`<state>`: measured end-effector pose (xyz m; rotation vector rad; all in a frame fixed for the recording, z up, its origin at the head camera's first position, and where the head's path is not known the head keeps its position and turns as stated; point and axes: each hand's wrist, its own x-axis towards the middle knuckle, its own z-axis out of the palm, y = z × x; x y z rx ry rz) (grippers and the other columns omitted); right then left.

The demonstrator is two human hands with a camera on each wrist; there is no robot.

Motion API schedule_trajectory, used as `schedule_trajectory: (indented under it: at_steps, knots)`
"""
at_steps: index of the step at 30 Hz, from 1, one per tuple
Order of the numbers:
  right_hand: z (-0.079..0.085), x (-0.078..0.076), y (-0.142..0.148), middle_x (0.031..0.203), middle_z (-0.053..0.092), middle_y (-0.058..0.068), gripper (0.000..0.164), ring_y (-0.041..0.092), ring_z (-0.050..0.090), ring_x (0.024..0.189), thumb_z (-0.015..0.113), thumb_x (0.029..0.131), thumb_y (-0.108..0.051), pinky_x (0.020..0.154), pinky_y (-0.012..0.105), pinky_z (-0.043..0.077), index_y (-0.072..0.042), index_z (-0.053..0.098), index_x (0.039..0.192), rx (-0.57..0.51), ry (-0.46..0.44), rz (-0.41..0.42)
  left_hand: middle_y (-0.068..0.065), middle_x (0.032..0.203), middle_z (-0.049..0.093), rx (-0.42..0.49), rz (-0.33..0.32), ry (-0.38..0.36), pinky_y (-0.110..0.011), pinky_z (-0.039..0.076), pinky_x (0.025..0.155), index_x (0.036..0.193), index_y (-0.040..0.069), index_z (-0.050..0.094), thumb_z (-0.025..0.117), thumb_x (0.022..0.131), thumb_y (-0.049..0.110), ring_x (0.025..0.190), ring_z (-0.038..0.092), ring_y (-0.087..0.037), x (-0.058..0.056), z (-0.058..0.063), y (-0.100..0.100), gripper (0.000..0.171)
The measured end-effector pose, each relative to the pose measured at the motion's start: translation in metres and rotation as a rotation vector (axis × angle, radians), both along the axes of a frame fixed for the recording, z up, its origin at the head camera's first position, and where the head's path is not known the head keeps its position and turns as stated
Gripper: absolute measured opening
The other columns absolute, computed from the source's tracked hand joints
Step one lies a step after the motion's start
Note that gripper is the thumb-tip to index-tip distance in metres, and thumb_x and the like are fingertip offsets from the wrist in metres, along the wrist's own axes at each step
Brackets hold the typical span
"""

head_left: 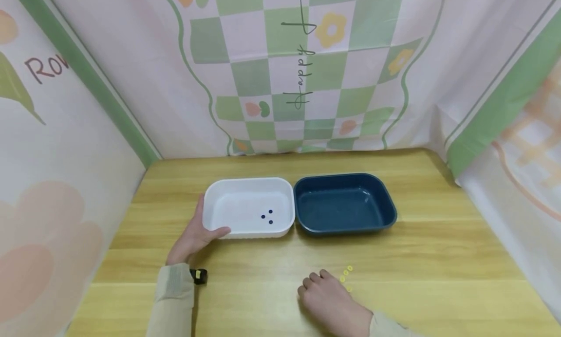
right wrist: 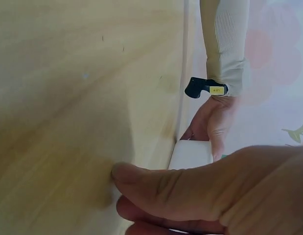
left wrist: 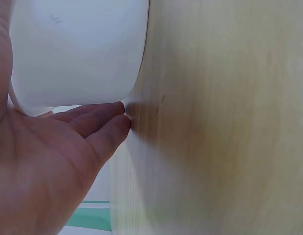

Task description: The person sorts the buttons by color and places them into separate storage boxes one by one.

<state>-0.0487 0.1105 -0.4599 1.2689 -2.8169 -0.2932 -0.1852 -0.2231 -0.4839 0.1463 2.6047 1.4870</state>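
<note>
Gripped the white, rounded-rectangular, plastic-looking basin (head_left: 236, 205) at its left end with the left hand (head_left: 199, 234), setting the thumb at the near rim and the fingers along the outer wall. Had it upright on the yellowish wood-grain table (head_left: 245, 283), just beside the glossy, dark-blue, rounded-rectangular basin (head_left: 337, 208) on its right. Showed a smooth white interior with softly curved corners, and outside, in the left wrist view, a faint scribble-like mark. Bore three small, round, dark-blue pieces (head_left: 263, 216) in a loose triangle toward the right of its floor. Curled the right hand (head_left: 330, 300) low over the table, right by small, thin yellow rings (head_left: 345, 272). Could not tell whether holding anything in those bent fingers.
</note>
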Motion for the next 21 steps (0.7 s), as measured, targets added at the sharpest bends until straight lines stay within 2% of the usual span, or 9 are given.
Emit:
schedule_trajectory:
  at_steps: [4,10,12,15,17,21]
  knots:
    - [-0.001,0.0,-0.001,0.066,0.052,-0.002,0.011,0.015,0.048,0.065,0.066,0.078,-0.011,0.06,0.028,0.037,-0.016,0.065,0.069,0.013,0.028,-0.017,-0.02,0.151,0.028,0.003,0.0,0.001,-0.059,0.03,0.106,0.155,0.029,-0.008,0.085,0.075,0.028,0.128,0.038,-0.038,0.0,-0.001,-0.001,0.123]
    - [-0.003,0.003,-0.003,0.073,0.054,-0.001,0.008,0.015,0.05,0.071,0.063,0.082,-0.015,0.067,0.031,0.042,-0.014,0.068,0.075,0.078,-0.043,-0.041,-0.02,0.156,0.02,0.012,0.006,-0.028,-0.059,0.025,0.109,0.154,0.031,-0.013,0.084,0.076,0.03,0.133,0.033,-0.039,0.001,-0.002,-0.001,0.125]
    - [-0.003,0.005,-0.005,0.073,0.053,0.0,0.009,0.015,0.049,0.071,0.063,0.082,-0.016,0.069,0.031,0.043,-0.012,0.068,0.075,0.079,-0.034,-0.047,-0.02,0.157,0.017,0.013,0.007,-0.036,-0.059,0.023,0.109,0.154,0.031,-0.014,0.084,0.076,0.031,0.134,0.032,-0.039,0.001,-0.002,-0.002,0.125]
    - [-0.006,0.01,-0.01,0.069,0.049,0.001,0.013,0.016,0.045,0.067,0.064,0.079,-0.018,0.067,0.03,0.041,-0.009,0.066,0.07,0.067,0.021,-0.043,-0.02,0.158,0.016,0.025,0.002,-0.032,-0.059,0.022,0.11,0.154,0.03,-0.014,0.084,0.076,0.031,0.135,0.03,-0.039,0.0,-0.003,-0.001,0.126]
    - [-0.007,0.014,-0.014,0.065,0.046,0.002,0.016,0.016,0.042,0.063,0.062,0.078,-0.018,0.065,0.03,0.04,-0.007,0.063,0.066,0.086,0.101,-0.021,-0.02,0.157,0.016,0.03,0.001,-0.026,-0.059,0.022,0.11,0.155,0.028,-0.013,0.085,0.075,0.03,0.135,0.03,-0.039,0.0,-0.003,-0.001,0.126]
    - [-0.008,0.019,-0.025,0.061,0.043,0.003,0.022,0.018,0.039,0.06,0.057,0.079,-0.018,0.064,0.032,0.039,-0.006,0.059,0.061,0.204,0.216,-0.001,-0.021,0.157,0.017,0.029,0.008,-0.025,-0.059,0.021,0.111,0.155,0.027,-0.013,0.084,0.076,0.028,0.134,0.03,-0.039,0.0,-0.003,0.0,0.125]
